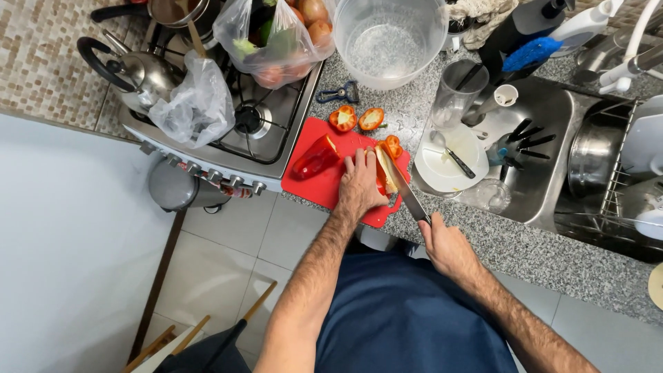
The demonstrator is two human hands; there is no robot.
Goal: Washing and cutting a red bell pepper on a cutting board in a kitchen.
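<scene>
A red cutting board (324, 185) lies on the speckled counter next to the stove. My left hand (359, 185) presses flat on a red pepper piece (385, 169) at the board's right side. In my right hand (445, 243) is a kitchen knife (407, 193), its blade laid against that piece. A larger pepper chunk (315, 159) rests on the board's left. Two cut pepper ends (343, 118) (371, 119) lie on the counter behind the board, and another small piece (394, 146) sits at the board's far right corner.
A gas stove (255, 124) holds a kettle (141, 72), a crumpled plastic bag (197, 107) and a bag of vegetables (276, 38). A clear bowl (390, 41), a peeler (340, 92), a white plate (449, 160) and a sink (545, 138) with dishes stand to the right.
</scene>
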